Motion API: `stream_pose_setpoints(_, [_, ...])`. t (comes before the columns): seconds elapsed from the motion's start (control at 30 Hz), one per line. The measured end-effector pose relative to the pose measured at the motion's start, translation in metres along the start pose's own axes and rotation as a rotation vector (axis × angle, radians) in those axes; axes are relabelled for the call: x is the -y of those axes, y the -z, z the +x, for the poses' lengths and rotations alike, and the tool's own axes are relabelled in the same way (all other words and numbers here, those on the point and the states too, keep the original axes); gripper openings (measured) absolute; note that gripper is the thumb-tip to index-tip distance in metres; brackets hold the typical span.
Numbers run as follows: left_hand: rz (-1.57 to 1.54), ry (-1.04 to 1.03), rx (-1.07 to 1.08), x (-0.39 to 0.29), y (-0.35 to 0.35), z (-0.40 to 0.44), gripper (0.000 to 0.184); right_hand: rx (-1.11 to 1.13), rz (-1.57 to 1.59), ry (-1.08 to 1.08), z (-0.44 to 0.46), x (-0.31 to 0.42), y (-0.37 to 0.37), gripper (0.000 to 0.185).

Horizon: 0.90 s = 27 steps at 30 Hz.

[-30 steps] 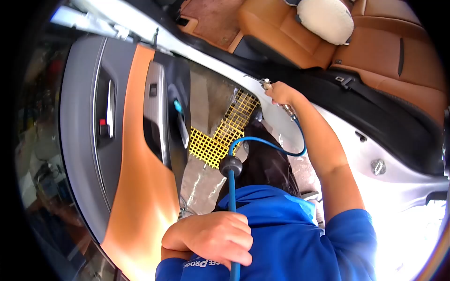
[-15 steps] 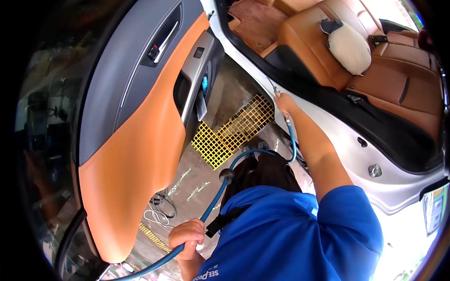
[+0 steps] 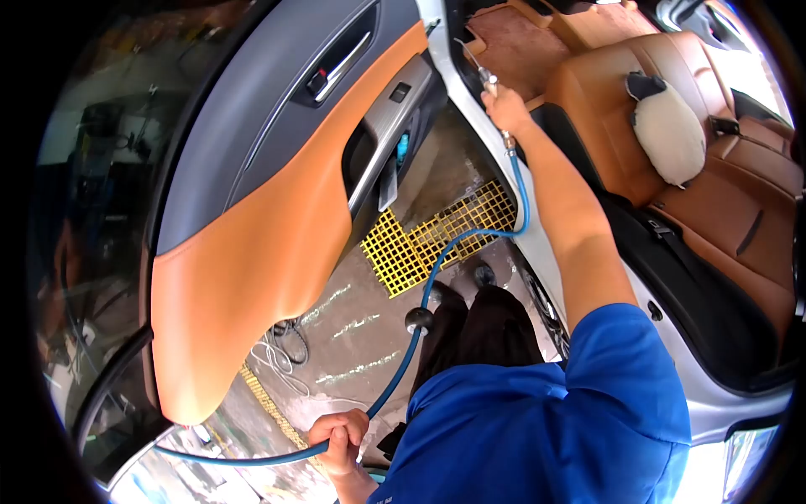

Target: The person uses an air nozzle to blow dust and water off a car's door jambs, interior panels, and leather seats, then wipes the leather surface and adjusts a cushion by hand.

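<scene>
My right hand (image 3: 510,111) is wrapped around an air blow gun (image 3: 489,80), its thin metal nozzle pointing into the car beside the door sill. From the gun's lower end a blue hose (image 3: 434,273) curves down past my legs, with a black ball (image 3: 418,320) on it. Low on the left, my left hand (image 3: 339,438) grips that same hose, fingers closed around it. The gun's trigger is hidden by my right hand.
An open car door (image 3: 252,252) with orange and grey trim stands on the left. Right lies the brown rear seat (image 3: 588,118), with a cream cushion (image 3: 669,134) on it. Yellow floor grating (image 3: 395,260) and coiled cables (image 3: 281,353) are on the ground.
My right hand has moved up and forward with the blow gun, from outside the sill towards the car's footwell. The hose has followed; my left hand still grips it, slightly lower.
</scene>
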<state>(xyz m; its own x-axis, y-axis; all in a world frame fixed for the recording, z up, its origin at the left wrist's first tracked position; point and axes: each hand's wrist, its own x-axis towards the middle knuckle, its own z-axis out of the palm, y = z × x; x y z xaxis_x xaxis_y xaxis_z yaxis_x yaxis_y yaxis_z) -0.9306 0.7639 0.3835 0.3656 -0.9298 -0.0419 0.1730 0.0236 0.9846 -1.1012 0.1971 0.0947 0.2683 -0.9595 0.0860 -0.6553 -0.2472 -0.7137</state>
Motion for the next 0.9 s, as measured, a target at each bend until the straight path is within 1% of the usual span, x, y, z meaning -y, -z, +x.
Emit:
stream_pose_setpoints(0.03, [-0.009, 0.002, -0.034, -0.001, -0.004, -0.003, 0.023, 0.099, 0.062, -0.011, 0.006, 0.007, 0.006, 0.04])
stream_pose_setpoints(0.07, [0.006, -0.01, -0.051, -0.002, -0.006, -0.004, 0.022, 0.211, -0.002, -0.019, 0.007, 0.015, 0.012, 0.035])
stream_pose_setpoints(0.1, [0.012, -0.013, -0.062, -0.002, -0.004, -0.007, 0.023, 0.221, 0.0, -0.005, 0.007, 0.01, 0.007, 0.035])
stream_pose_setpoints(0.13, [0.017, -0.022, -0.073, -0.003, -0.005, -0.008, 0.023, 0.374, -0.097, -0.019, 0.006, -0.003, -0.003, 0.033])
stream_pose_setpoints(0.2, [0.021, -0.048, -0.089, -0.001, -0.004, -0.009, 0.023, 0.628, -0.412, 0.222, 0.001, -0.021, -0.021, 0.03])
stream_pose_setpoints(0.23, [-0.016, -0.033, -0.079, 0.002, -0.001, -0.01, 0.024, 0.723, -0.629, 0.478, -0.011, -0.022, -0.026, 0.028])
stream_pose_setpoints(0.3, [-0.053, -0.019, -0.074, 0.009, 0.006, -0.012, 0.026, 0.668, 0.083, -0.396, -0.061, 0.003, -0.027, 0.028])
stream_pose_setpoints(0.37, [-0.044, 0.022, -0.074, 0.014, 0.011, -0.012, 0.026, 0.602, -0.144, 0.012, -0.09, -0.016, -0.05, 0.028])
stream_pose_setpoints(0.43, [-0.048, 0.043, -0.105, 0.019, 0.019, -0.014, 0.026, 0.624, 0.35, -0.422, -0.136, 0.009, -0.045, 0.029])
stream_pose_setpoints(0.47, [-0.021, 0.074, -0.105, 0.022, 0.026, -0.016, 0.025, 0.677, 0.335, -0.409, -0.155, 0.025, -0.035, 0.029])
stream_pose_setpoints(0.5, [0.004, 0.103, -0.099, 0.024, 0.033, -0.017, 0.025, 0.69, 0.31, -0.342, -0.17, 0.026, -0.038, 0.028])
stream_pose_setpoints(0.53, [-0.01, 0.114, -0.097, 0.025, 0.037, -0.018, 0.024, 0.632, 0.252, -0.345, -0.187, 0.024, -0.047, 0.028])
stream_pose_setpoints(0.57, [-0.018, 0.103, -0.097, 0.026, 0.041, -0.023, 0.024, 0.646, 0.265, -0.383, -0.203, 0.026, -0.051, 0.028])
stream_pose_setpoints(0.6, [0.007, 0.129, -0.088, 0.028, 0.047, -0.028, 0.024, 0.71, 0.206, -0.318, -0.219, 0.021, -0.056, 0.029])
stream_pose_setpoints(0.63, [0.031, 0.153, -0.08, 0.03, 0.053, -0.034, 0.023, 0.754, 0.223, -0.377, -0.239, 0.048, -0.038, 0.029])
stream_pose_setpoints(0.67, [0.044, 0.181, -0.052, 0.033, 0.064, -0.042, 0.026, 0.886, 0.116, -0.309, -0.253, 0.046, -0.037, 0.032])
stream_pose_setpoints(0.7, [0.035, 0.166, -0.055, 0.034, 0.072, -0.053, 0.026, 0.897, 0.048, -0.263, -0.264, 0.051, -0.028, 0.035])
stream_pose_setpoints(0.73, [0.068, 0.175, -0.035, 0.036, 0.08, -0.064, 0.031, 0.742, 0.113, -0.166, -0.279, 0.056, -0.011, 0.037])
stream_pose_setpoints(0.77, [0.098, 0.181, -0.019, 0.038, 0.087, -0.075, 0.037, 0.603, 0.012, -0.192, -0.283, 0.063, 0.007, 0.038])
stream_pose_setpoints(0.8, [0.068, 0.144, 0.05, 0.029, 0.095, -0.086, 0.055, 0.425, 0.101, -0.316, -0.289, 0.064, 0.022, 0.04])
stream_pose_setpoints(0.83, [-0.044, -0.01, 0.007, 0.022, 0.107, -0.094, 0.062, 0.255, 0.185, -0.301, -0.295, 0.085, 0.048, 0.036])
stream_pose_setpoints(0.87, [-0.155, -0.16, -0.039, 0.015, 0.124, -0.104, 0.069, 0.136, 0.368, -0.346, -0.3, 0.117, 0.073, 0.028])
stream_pose_setpoints(0.9, [-0.312, -0.32, -0.125, 0.005, 0.147, -0.114, 0.071, -0.002, 0.498, -0.254, -0.303, 0.135, 0.084, 0.025])
